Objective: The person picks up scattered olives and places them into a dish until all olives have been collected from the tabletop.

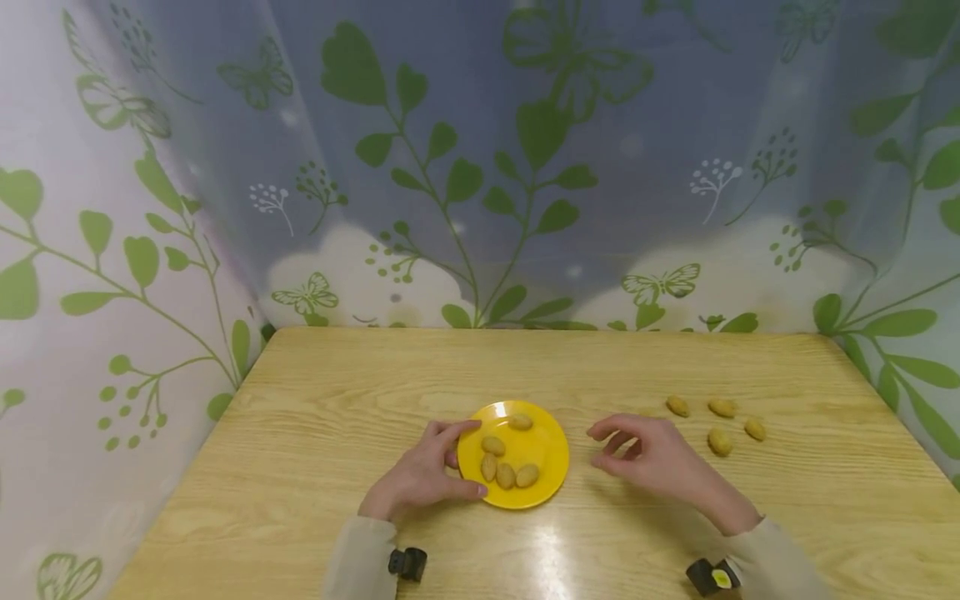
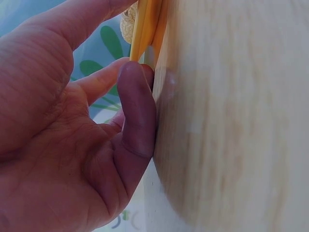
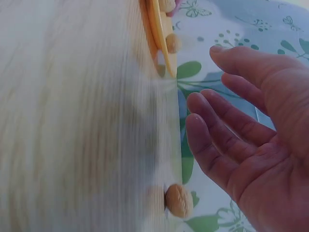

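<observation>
A yellow plate [image 1: 551,467] lies on the table with several tan, wrinkled walnuts [image 1: 527,475] on it. My left hand [image 1: 420,473] holds the plate's left rim, thumb at the near side and fingers at the far side. In the left wrist view, that hand's fingers [image 2: 137,106] curl against the rim beside the tabletop. To the right of the plate, my right hand [image 1: 656,457] hovers with nothing in it, its thumb and fingers loosely bent and apart. Beyond it lie several loose walnuts [image 1: 719,442]; one walnut [image 3: 179,200] shows below the hand in the right wrist view.
The wooden table [image 1: 337,375] has its back edge against a curtain [image 1: 480,167] printed with leaves and butterflies, which also hangs at both sides. Small dark devices [image 1: 407,564] are strapped on both wrists, over light sleeves.
</observation>
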Action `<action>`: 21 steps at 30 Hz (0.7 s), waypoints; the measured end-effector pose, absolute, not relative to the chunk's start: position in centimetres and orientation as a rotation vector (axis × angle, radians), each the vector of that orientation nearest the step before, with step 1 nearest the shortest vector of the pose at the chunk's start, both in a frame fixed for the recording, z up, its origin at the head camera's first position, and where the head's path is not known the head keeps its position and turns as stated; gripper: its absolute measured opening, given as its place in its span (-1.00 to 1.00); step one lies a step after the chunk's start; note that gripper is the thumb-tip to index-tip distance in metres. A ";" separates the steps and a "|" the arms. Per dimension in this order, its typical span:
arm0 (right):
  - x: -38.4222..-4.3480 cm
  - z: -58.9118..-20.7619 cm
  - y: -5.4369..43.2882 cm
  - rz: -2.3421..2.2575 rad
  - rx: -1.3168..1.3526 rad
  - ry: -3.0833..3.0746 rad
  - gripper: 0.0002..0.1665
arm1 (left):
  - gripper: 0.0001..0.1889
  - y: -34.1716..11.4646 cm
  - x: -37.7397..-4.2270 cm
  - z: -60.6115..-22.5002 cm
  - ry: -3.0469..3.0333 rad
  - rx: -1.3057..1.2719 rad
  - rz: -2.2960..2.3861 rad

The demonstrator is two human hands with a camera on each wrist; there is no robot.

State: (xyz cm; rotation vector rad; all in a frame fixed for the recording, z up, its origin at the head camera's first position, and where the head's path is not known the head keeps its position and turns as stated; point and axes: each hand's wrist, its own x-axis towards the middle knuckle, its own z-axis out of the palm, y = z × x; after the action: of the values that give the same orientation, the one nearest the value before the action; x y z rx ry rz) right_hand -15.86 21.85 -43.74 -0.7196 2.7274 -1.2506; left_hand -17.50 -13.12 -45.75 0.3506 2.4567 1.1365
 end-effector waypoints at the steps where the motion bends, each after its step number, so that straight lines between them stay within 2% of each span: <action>1: -15.8 -43.8 22.1 -1.252 -0.717 2.735 -0.69 | -0.05 -13.1 -17.5 -45.7 2.454 0.349 1.136; 21: -15.0 -44.5 25.2 -1.316 -0.716 2.869 -0.70 | -0.05 -13.2 -17.5 -45.6 2.458 0.362 1.127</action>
State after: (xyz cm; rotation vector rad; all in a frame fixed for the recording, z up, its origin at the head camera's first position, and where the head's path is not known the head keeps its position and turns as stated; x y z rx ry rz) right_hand -15.04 25.16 -44.46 -0.7159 2.8693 -1.3161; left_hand -17.47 -13.23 -45.61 0.3625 2.4584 1.1268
